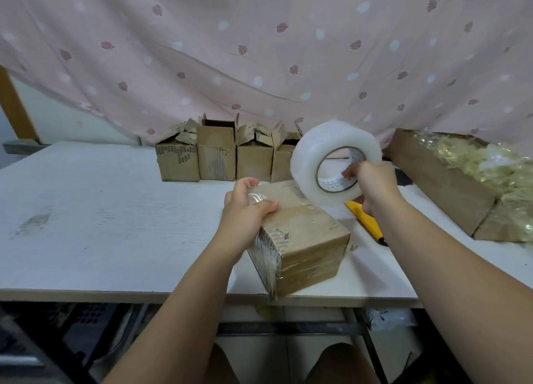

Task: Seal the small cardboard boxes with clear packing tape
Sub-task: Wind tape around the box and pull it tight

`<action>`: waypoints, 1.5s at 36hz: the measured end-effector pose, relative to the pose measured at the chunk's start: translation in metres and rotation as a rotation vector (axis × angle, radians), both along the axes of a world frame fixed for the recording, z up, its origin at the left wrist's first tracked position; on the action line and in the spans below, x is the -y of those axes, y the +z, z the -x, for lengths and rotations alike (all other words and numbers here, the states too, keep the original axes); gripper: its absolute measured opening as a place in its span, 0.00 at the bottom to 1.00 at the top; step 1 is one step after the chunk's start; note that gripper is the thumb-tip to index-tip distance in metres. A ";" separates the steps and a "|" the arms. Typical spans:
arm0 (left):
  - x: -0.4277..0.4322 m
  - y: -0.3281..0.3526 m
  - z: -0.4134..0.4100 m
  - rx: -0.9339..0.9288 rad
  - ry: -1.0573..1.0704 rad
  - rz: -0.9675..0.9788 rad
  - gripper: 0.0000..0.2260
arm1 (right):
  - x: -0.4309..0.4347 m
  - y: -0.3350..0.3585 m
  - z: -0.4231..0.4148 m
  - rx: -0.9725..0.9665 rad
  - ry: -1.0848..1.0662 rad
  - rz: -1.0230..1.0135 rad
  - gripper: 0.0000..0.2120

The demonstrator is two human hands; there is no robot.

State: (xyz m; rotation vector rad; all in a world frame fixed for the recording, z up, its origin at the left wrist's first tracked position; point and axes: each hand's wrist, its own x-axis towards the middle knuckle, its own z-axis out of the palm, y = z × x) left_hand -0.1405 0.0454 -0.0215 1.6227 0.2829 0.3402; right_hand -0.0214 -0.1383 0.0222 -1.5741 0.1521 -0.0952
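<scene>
Clasping the cardboard box [310, 241] is the left hand [248, 210], while the right hand [372, 188] grasps the tape roll [313, 155].

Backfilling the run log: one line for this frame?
step: taping | left hand: grips cardboard box, thumb on tape | right hand: holds clear packing tape roll above box | queue: open boxes at table back

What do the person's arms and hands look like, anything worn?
The left hand and right hand are bare: no gloves, rings, watch or bracelet visible. Both forearms are uncovered; no sleeve shows within the frame.
</scene>
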 end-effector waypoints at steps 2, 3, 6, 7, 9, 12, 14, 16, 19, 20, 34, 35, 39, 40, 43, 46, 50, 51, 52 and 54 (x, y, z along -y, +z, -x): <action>0.000 0.000 0.000 -0.005 0.003 -0.008 0.18 | 0.004 -0.002 -0.001 0.018 -0.044 0.042 0.12; 0.000 0.000 0.000 -0.005 0.004 -0.009 0.18 | 0.007 -0.004 -0.001 0.028 -0.062 0.063 0.14; 0.000 0.000 0.001 0.002 -0.003 -0.002 0.18 | 0.015 -0.012 -0.002 0.020 -0.085 0.082 0.16; 0.001 0.001 0.003 0.006 -0.004 -0.002 0.19 | 0.017 -0.015 -0.002 0.011 -0.087 0.093 0.12; 0.003 0.004 0.005 0.010 -0.009 0.004 0.23 | 0.017 -0.022 -0.003 -0.004 -0.087 0.101 0.10; 0.003 0.005 0.007 0.018 -0.022 0.024 0.24 | 0.014 -0.027 -0.005 -0.057 -0.106 0.044 0.11; 0.002 0.004 0.007 0.019 -0.032 0.023 0.23 | 0.012 -0.030 -0.005 -0.080 -0.103 -0.010 0.13; 0.002 0.005 0.008 0.011 -0.039 0.028 0.25 | 0.011 -0.034 -0.006 -0.088 -0.089 -0.035 0.15; 0.004 0.007 0.008 0.004 -0.050 0.039 0.24 | 0.011 -0.038 -0.004 -0.064 -0.091 -0.001 0.15; 0.003 0.007 0.008 0.000 -0.057 0.042 0.24 | 0.012 -0.039 -0.004 -0.048 -0.089 0.027 0.14; -0.011 0.004 0.004 -0.037 -0.091 -0.082 0.18 | 0.020 0.004 -0.006 0.157 -0.032 0.324 0.10; -0.011 0.004 0.005 -0.035 -0.091 -0.087 0.18 | 0.019 0.007 -0.006 0.168 -0.029 0.332 0.11; -0.012 0.006 0.005 -0.055 -0.091 -0.108 0.18 | 0.016 0.014 -0.006 0.192 -0.052 0.351 0.12; -0.012 0.007 0.005 -0.064 -0.098 -0.118 0.18 | 0.016 0.016 -0.006 0.199 -0.060 0.372 0.11; -0.012 0.009 0.007 -0.081 -0.119 -0.129 0.18 | 0.016 0.021 -0.004 0.211 -0.077 0.419 0.11; -0.010 0.009 0.008 -0.078 -0.120 -0.109 0.18 | 0.015 0.022 -0.004 0.215 -0.069 0.400 0.11; -0.009 0.006 0.010 -0.057 -0.123 -0.049 0.17 | 0.018 0.007 -0.004 0.162 -0.060 0.301 0.09; -0.008 0.006 0.011 -0.050 -0.122 -0.031 0.17 | 0.019 0.001 -0.004 0.146 -0.057 0.287 0.09; -0.007 0.006 0.011 -0.045 -0.119 -0.021 0.17 | 0.020 -0.004 -0.003 0.134 -0.055 0.275 0.10; -0.004 0.008 0.013 -0.043 -0.121 -0.029 0.17 | 0.021 -0.015 -0.001 0.118 -0.068 0.261 0.11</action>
